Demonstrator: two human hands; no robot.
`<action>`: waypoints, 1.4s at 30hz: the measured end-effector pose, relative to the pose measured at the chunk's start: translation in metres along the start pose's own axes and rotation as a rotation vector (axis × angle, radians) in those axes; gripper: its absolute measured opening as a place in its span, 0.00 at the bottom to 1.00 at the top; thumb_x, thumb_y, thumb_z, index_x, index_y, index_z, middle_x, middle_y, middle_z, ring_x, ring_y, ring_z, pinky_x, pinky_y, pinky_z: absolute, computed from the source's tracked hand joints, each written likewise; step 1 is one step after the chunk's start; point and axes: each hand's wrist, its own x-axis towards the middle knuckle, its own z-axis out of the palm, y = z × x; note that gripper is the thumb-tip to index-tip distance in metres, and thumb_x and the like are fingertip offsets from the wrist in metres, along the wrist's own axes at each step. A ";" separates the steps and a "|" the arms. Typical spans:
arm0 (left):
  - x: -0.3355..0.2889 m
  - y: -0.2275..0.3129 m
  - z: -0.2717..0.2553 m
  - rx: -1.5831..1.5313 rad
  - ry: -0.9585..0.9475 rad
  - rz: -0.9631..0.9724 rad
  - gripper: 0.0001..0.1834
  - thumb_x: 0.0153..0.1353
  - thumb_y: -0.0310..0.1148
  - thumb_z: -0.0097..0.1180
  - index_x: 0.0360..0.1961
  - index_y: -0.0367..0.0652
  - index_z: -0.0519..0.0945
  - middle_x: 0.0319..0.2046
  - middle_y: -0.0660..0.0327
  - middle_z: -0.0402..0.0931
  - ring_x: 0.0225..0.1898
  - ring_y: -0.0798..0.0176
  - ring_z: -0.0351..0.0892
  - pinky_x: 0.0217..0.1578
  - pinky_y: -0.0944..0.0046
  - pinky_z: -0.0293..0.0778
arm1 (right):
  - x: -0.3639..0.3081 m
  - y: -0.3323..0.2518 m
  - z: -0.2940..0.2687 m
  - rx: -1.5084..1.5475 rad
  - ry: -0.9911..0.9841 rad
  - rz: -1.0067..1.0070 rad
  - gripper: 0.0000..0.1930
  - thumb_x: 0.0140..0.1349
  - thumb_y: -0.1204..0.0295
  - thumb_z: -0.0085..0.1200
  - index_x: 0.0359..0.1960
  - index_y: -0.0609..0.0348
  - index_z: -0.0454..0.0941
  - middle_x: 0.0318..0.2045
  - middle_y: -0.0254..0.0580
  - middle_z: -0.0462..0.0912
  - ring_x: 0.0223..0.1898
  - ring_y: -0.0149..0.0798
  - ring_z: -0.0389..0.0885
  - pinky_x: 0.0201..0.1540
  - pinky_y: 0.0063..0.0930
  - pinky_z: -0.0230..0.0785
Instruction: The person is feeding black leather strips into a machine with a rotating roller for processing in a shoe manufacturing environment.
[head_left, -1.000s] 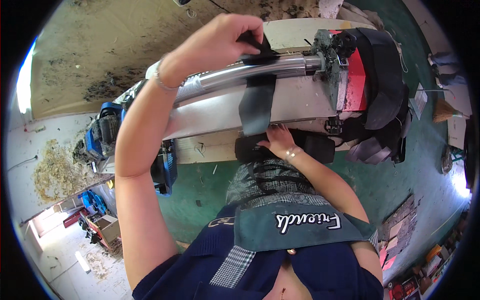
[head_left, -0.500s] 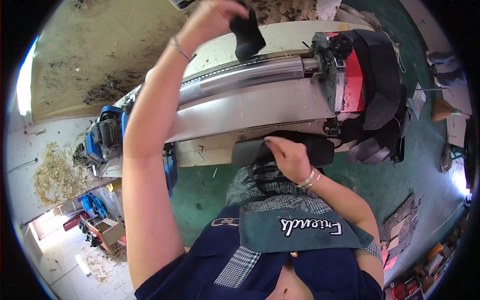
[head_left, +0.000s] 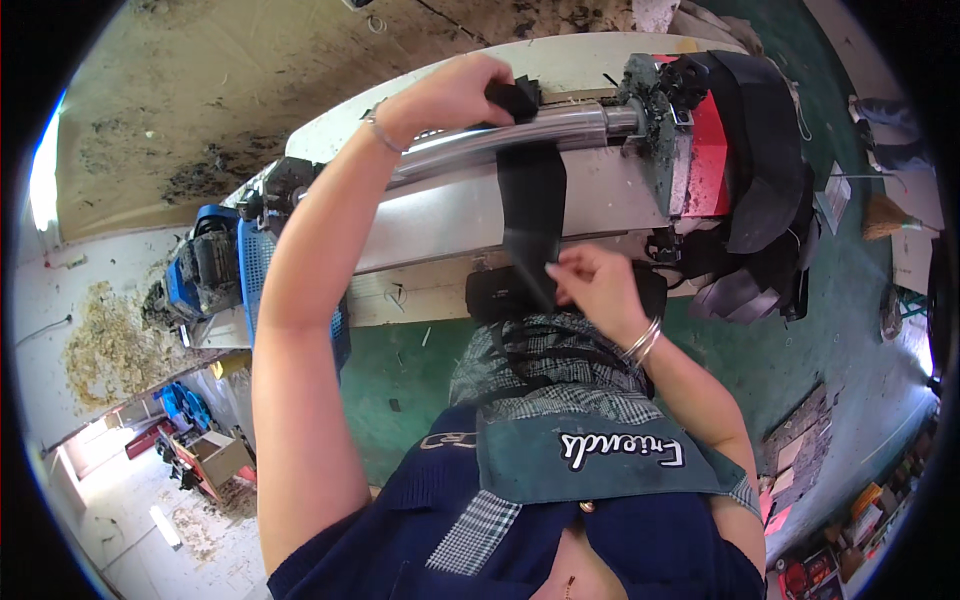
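Note:
A shiny metal roller [head_left: 470, 140] spans the machine, with a pale metal plate [head_left: 440, 220] on its near side. At the roller's far side my left hand [head_left: 455, 95] is closed on a bunched black strip of material [head_left: 516, 100]. Another black strip [head_left: 532, 205] emerges from beneath the roller and hangs over the plate toward my lap; I cannot tell whether the two are one piece. My right hand [head_left: 603, 290] has its thumb and fingers pinched at this strip's lower right edge, slightly blurred. A dark stack of pieces [head_left: 490, 292] rests across my lap.
The machine's right end has a red cover [head_left: 706, 165] and greasy gears [head_left: 650, 120]. Black sheets [head_left: 765, 150] drape beyond it. A blue perforated guard [head_left: 258, 270] and a dirty motor [head_left: 212, 265] are at the left. A stained surface [head_left: 250, 110] lies behind.
My left hand has come down to the roller with black material. A black strip now shows on the near side over the plate. My right hand has shifted slightly right to its edge.

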 end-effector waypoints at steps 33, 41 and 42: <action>-0.005 0.004 0.003 -0.033 0.104 0.019 0.16 0.50 0.33 0.69 0.34 0.34 0.78 0.23 0.60 0.75 0.28 0.67 0.72 0.33 0.65 0.69 | 0.011 0.024 0.004 0.015 -0.156 0.052 0.14 0.57 0.70 0.60 0.38 0.70 0.76 0.25 0.53 0.82 0.29 0.44 0.84 0.35 0.32 0.75; -0.041 0.104 -0.086 -0.047 0.410 0.027 0.22 0.51 0.12 0.51 0.49 0.37 0.76 0.40 0.51 0.82 0.40 0.59 0.82 0.44 0.64 0.76 | 0.079 0.123 0.060 -1.132 -0.149 -0.545 0.12 0.53 0.66 0.58 0.38 0.57 0.79 0.39 0.47 0.81 0.50 0.48 0.77 0.55 0.40 0.66; -0.039 0.101 -0.091 -0.009 0.610 0.275 0.22 0.52 0.12 0.50 0.50 0.37 0.76 0.39 0.51 0.82 0.40 0.59 0.82 0.45 0.64 0.76 | 0.078 0.123 0.055 -1.149 -0.295 -0.486 0.11 0.52 0.68 0.59 0.37 0.56 0.80 0.40 0.46 0.82 0.50 0.47 0.78 0.56 0.40 0.66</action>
